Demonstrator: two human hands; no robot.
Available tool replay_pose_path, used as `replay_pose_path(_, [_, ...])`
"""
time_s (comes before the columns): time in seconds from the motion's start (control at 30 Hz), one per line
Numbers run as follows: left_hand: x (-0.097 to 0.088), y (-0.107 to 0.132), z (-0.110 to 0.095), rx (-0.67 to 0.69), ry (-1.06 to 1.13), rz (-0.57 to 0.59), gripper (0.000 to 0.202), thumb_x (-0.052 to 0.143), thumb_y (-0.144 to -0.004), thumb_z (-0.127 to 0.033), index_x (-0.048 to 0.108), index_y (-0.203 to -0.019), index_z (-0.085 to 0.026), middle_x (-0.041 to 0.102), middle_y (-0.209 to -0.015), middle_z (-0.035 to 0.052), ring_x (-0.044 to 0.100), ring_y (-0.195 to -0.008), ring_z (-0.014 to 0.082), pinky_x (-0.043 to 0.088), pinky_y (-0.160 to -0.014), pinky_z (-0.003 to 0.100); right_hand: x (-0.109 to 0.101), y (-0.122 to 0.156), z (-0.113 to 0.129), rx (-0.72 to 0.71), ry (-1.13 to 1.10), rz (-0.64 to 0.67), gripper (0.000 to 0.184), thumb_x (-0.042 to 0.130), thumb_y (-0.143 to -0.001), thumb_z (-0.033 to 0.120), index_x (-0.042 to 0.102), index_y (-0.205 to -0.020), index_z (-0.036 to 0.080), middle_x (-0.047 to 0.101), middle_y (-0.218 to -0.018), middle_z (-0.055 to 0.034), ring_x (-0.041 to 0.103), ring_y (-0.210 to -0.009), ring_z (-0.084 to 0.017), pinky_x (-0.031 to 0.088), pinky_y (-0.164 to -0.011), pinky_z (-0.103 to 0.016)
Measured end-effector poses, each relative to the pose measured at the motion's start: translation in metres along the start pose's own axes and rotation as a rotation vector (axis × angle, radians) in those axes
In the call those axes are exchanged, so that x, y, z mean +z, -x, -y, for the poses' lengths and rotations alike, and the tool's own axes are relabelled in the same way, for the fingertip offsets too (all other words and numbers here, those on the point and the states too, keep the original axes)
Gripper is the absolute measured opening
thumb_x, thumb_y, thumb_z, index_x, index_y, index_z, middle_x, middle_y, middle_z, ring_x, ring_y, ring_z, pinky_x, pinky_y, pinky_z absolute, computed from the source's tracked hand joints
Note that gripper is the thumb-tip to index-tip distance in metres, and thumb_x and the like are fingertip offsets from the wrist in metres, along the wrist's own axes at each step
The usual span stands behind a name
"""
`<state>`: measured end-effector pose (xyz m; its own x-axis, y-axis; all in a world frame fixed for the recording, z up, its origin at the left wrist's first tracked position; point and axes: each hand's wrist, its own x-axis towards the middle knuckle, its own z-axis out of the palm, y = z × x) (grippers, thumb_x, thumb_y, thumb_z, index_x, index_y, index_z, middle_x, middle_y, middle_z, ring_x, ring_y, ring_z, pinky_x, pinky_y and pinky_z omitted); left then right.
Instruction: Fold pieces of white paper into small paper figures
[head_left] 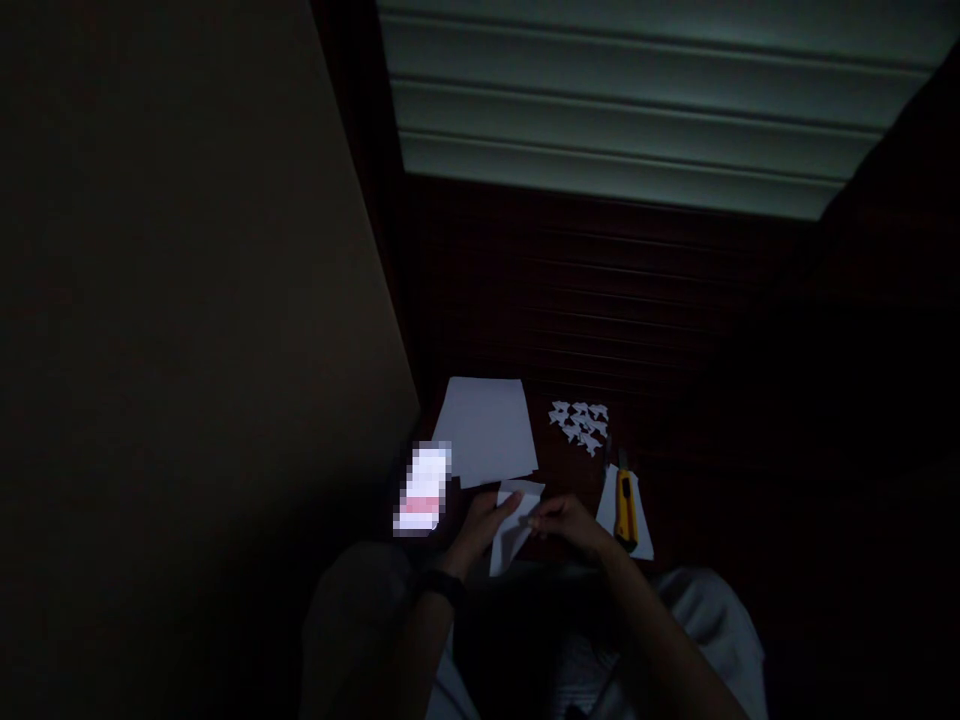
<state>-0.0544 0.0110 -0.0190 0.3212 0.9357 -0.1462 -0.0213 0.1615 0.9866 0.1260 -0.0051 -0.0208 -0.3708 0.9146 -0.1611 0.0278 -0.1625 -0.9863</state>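
Note:
My left hand point(478, 524) grips a white sheet of paper point(514, 508) from its left side, the thumb lying over the top face. At the paper's right edge, my right hand point(568, 522) has its fingertips pinched together on it. The paper looks bent or folded, with a shaded lower part. Just right of my right hand, a yellow utility knife point(625, 510) lies on another piece of white paper point(646, 545). Beyond my hands lies white paper point(487, 430), apparently a stack. To its right is a cluster of several small white paper shapes point(579, 425).
A bright, pixelated rectangle point(424, 488) stands left of the paper stack. A wall point(225, 250) rises close on the left, and slatted panels point(600, 110) are behind the dark work surface point(559, 470). A dark slim tool point(607, 455) lies by the knife. Lighting is dim.

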Motion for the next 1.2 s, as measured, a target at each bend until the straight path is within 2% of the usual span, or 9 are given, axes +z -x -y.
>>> replay_pose_path(0.13, [0.002, -0.001, 0.000, 0.055, -0.041, -0.071, 0.048, 0.049, -0.072, -0.053, 0.066, -0.081, -0.009, 0.066, -0.075, 0.0083, 0.060, -0.069, 0.0208, 0.045, -0.061, 0.027, 0.002, -0.006, -0.014, 0.011, -0.057, -0.252, 0.034, 0.066, -0.060, 0.045, 0.068, -0.068, 0.012, 0.061, -0.057, -0.0029, 0.049, -0.044, -0.010, 0.038, -0.042, -0.021])
replay_pose_path(0.23, [0.007, -0.001, 0.004, 0.081, -0.032, -0.106, 0.047, 0.051, -0.073, -0.049, 0.061, -0.100, -0.013, 0.066, -0.081, 0.0082, 0.061, -0.065, 0.0191, 0.048, -0.055, 0.026, 0.002, -0.010, -0.023, 0.002, -0.078, -0.429, 0.036, 0.066, -0.059, 0.047, 0.067, -0.068, 0.012, 0.060, -0.055, -0.0022, 0.047, -0.040, -0.010, 0.035, -0.039, -0.021])
replay_pose_path(0.33, [0.012, -0.001, 0.011, 0.071, 0.048, -0.132, 0.060, 0.060, -0.068, -0.043, 0.046, -0.120, -0.018, 0.064, -0.091, 0.0096, 0.063, -0.063, 0.0179, 0.051, -0.048, 0.026, 0.004, -0.012, -0.029, -0.038, -0.050, -0.601, 0.039, 0.063, -0.061, 0.050, 0.066, -0.066, 0.012, 0.061, -0.054, -0.0028, 0.050, -0.042, -0.012, 0.037, -0.041, -0.022])
replay_pose_path(0.43, [0.014, -0.005, 0.021, 0.098, 0.114, -0.158, 0.052, 0.066, -0.063, -0.037, 0.055, -0.108, -0.014, 0.064, -0.094, 0.0106, 0.063, -0.077, 0.0214, 0.054, -0.059, 0.030, 0.008, -0.013, -0.032, -0.065, -0.015, -0.708, 0.041, 0.061, -0.062, 0.052, 0.066, -0.067, 0.012, 0.062, -0.056, -0.0046, 0.054, -0.048, -0.014, 0.040, -0.047, -0.023])
replay_pose_path(0.53, [0.012, -0.010, 0.030, 0.086, 0.133, -0.173, 0.035, 0.066, -0.064, -0.036, 0.064, -0.086, -0.009, 0.066, -0.084, 0.0107, 0.063, -0.078, 0.0229, 0.054, -0.068, 0.034, 0.011, -0.013, -0.033, -0.059, -0.029, -0.728, 0.043, 0.062, -0.061, 0.053, 0.067, -0.068, 0.011, 0.064, -0.060, -0.0064, 0.056, -0.052, -0.016, 0.042, -0.049, -0.024])
replay_pose_path(0.77, [0.009, -0.011, 0.035, 0.076, 0.161, -0.180, 0.027, 0.067, -0.064, -0.034, 0.064, -0.071, -0.008, 0.067, -0.072, 0.0078, 0.064, -0.070, 0.0216, 0.055, -0.066, 0.034, 0.011, -0.012, -0.030, -0.048, -0.206, -0.590, 0.038, 0.067, -0.057, 0.048, 0.067, -0.071, 0.013, 0.063, -0.060, -0.0043, 0.054, -0.052, -0.015, 0.042, -0.051, -0.025])
replay_pose_path(0.93, [0.011, -0.008, 0.027, 0.079, 0.232, -0.194, 0.035, 0.069, -0.061, -0.032, 0.062, -0.088, -0.011, 0.067, -0.077, 0.0063, 0.064, -0.072, 0.0211, 0.056, -0.064, 0.034, 0.009, -0.013, -0.032, -0.077, -0.106, -0.626, 0.034, 0.066, -0.057, 0.045, 0.064, -0.056, 0.012, 0.059, -0.053, -0.0017, 0.050, -0.052, -0.013, 0.039, -0.051, -0.024])
replay_pose_path(1.03, [0.012, -0.007, 0.024, 0.082, 0.221, -0.169, 0.044, 0.068, -0.062, -0.032, 0.061, -0.100, -0.011, 0.068, -0.082, 0.0069, 0.064, -0.075, 0.0218, 0.055, -0.067, 0.035, 0.009, -0.015, -0.035, -0.083, -0.037, -0.662, 0.031, 0.066, -0.059, 0.043, 0.065, -0.057, 0.011, 0.059, -0.053, -0.0009, 0.050, -0.053, -0.013, 0.039, -0.054, -0.024])
replay_pose_path(1.2, [0.012, -0.008, 0.026, 0.106, 0.174, -0.177, 0.043, 0.065, -0.065, -0.033, 0.061, -0.102, -0.011, 0.066, -0.097, 0.0075, 0.063, -0.083, 0.0237, 0.055, -0.068, 0.037, 0.012, -0.019, -0.034, -0.066, 0.038, -0.726, 0.031, 0.064, -0.060, 0.042, 0.068, -0.064, 0.012, 0.064, -0.061, -0.0035, 0.056, -0.059, -0.016, 0.041, -0.058, -0.025])
